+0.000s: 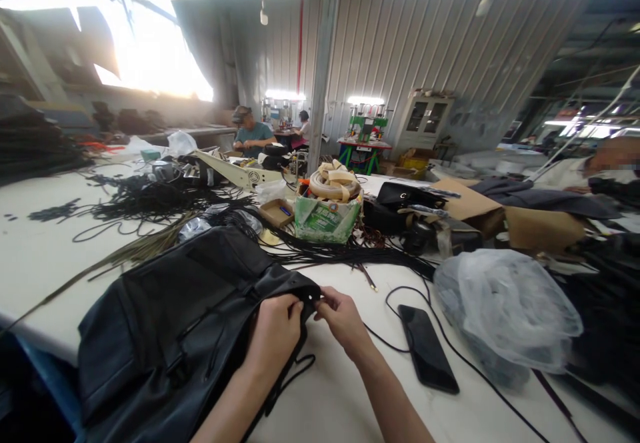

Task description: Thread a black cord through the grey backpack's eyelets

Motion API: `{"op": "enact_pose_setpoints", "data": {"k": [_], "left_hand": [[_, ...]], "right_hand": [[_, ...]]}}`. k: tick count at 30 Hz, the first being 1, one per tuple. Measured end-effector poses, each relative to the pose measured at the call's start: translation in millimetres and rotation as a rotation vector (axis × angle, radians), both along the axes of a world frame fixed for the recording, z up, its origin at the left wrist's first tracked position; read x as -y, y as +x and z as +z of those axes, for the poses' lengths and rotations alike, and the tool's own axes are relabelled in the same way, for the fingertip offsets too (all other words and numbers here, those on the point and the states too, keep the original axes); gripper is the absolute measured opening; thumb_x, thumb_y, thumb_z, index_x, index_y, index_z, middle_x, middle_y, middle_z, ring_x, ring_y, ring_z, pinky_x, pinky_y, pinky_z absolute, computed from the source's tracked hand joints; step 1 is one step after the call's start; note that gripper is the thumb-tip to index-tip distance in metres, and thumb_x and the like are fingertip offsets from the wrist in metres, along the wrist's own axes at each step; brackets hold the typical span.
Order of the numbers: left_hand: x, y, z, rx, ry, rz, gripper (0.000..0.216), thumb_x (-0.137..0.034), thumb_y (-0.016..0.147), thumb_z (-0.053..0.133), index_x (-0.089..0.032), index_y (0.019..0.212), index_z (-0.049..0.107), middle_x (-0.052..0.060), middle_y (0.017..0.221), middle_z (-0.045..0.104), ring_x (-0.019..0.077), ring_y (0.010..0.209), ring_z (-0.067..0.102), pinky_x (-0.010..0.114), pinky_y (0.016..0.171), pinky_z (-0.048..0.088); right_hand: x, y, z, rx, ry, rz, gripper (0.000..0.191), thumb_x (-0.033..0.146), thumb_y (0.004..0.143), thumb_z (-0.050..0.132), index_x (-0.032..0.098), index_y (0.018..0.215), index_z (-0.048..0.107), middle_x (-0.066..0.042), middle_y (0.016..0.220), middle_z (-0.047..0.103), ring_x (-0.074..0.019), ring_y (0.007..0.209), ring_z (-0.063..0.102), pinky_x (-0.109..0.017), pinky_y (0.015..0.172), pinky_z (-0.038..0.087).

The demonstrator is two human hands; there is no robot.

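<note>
A black bag (180, 323) lies on the white table (350, 390) in front of me. My left hand (276, 333) is closed on the bag's right edge, near a small eyelet. My right hand (340, 316) pinches the same edge from the right side, fingers pressed together at the eyelet. A thin black cord (295, 366) trails from under the bag below my left hand.
A black phone (427, 348) lies to the right of my hands, with a cable looping past it. A clear plastic bag (505, 310) with dark contents sits further right. Black cords (350, 253), a green box of tape rolls (327, 213) and cardboard lie behind. People work at the back.
</note>
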State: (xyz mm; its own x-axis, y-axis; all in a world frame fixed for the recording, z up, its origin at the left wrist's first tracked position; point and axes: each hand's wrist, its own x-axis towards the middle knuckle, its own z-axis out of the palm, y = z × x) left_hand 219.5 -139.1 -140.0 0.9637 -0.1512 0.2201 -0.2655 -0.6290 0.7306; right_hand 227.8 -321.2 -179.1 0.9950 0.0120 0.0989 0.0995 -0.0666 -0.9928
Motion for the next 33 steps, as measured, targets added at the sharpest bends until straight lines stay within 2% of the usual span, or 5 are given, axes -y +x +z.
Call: {"op": "enact_pose_setpoints", "data": {"k": [12, 20, 26, 29, 33], "left_hand": [[10, 3, 4.1, 0.006, 0.129, 0.054, 0.033, -0.024, 0.102, 0.056, -0.021, 0.08, 0.08, 0.01, 0.081, 0.08, 0.021, 0.073, 0.069, 0.032, 0.066, 0.03], [16, 8, 6.0, -0.034, 0.095, 0.004, 0.03, -0.027, 0.101, 0.059, -0.021, 0.086, 0.084, 0.011, 0.086, 0.084, 0.0234, 0.078, 0.073, 0.032, 0.072, 0.04], [12, 6, -0.3, -0.022, 0.005, -0.053, 0.029, -0.024, 0.102, 0.057, -0.019, 0.104, 0.086, 0.015, 0.108, 0.085, 0.0287, 0.101, 0.076, 0.038, 0.095, 0.051], [4, 3, 1.8, -0.018, -0.047, -0.073, 0.031, -0.019, 0.099, 0.06, -0.017, 0.121, 0.082, 0.016, 0.117, 0.084, 0.0301, 0.108, 0.076, 0.04, 0.102, 0.053], [-10, -6, 5.6, -0.037, -0.105, -0.075, 0.037, -0.02, 0.098, 0.061, -0.015, 0.13, 0.079, 0.016, 0.117, 0.084, 0.0308, 0.106, 0.077, 0.042, 0.101, 0.056]], "right_hand": [[-3, 0, -4.0, -0.063, 0.181, -0.01, 0.036, 0.025, 0.08, 0.077, 0.017, 0.113, 0.088, -0.007, 0.104, 0.081, -0.0208, 0.084, 0.067, -0.032, 0.072, 0.059], [-1, -3, -6.0, -0.209, 0.45, 0.083, 0.04, 0.036, 0.08, 0.089, 0.013, 0.112, 0.086, -0.013, 0.109, 0.083, -0.0266, 0.099, 0.075, -0.041, 0.093, 0.062], [-10, 2, -19.5, -0.244, 0.529, -0.037, 0.05, 0.041, 0.07, 0.105, 0.011, 0.104, 0.084, -0.011, 0.101, 0.081, -0.0194, 0.082, 0.071, -0.028, 0.067, 0.06], [8, 10, -9.8, -0.16, 0.617, -0.189, 0.045, 0.043, 0.074, 0.103, 0.016, 0.101, 0.079, -0.008, 0.102, 0.08, -0.0173, 0.08, 0.07, -0.025, 0.062, 0.06], [69, 12, 22.5, 0.038, 0.793, -0.338, 0.031, 0.033, 0.081, 0.094, 0.019, 0.097, 0.071, -0.008, 0.113, 0.079, -0.0103, 0.074, 0.064, -0.017, 0.057, 0.056]]}}
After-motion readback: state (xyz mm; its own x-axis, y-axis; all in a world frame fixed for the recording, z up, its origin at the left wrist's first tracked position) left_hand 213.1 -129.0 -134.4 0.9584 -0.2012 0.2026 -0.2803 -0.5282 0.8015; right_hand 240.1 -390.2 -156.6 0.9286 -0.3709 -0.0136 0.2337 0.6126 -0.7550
